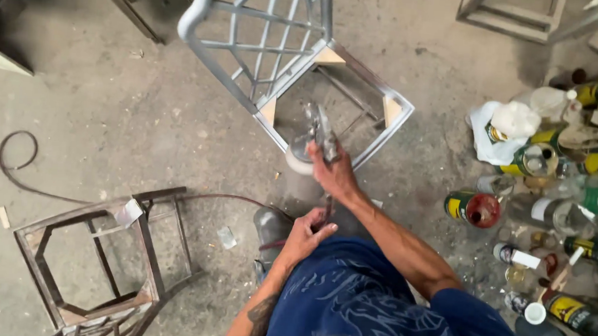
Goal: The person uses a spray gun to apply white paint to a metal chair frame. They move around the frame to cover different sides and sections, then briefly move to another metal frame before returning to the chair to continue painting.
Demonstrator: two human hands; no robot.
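Note:
My right hand (334, 172) grips a metal spray gun (319, 131) with a round cup (298, 157) under it, held just in front of the seat frame of a grey-painted metal chair frame (265, 53). The gun's nozzle points at the chair's open seat opening. My left hand (306, 233) is closed around the thin hose (227, 198) that hangs down from the gun, close to my blue shirt.
An unpainted rusty metal chair frame (107, 260) lies on the concrete floor at lower left. A dark hose loop (20, 148) runs across the floor. Several paint cans and bottles (565, 179) crowd the right side. Another metal frame (513, 14) stands at the top right.

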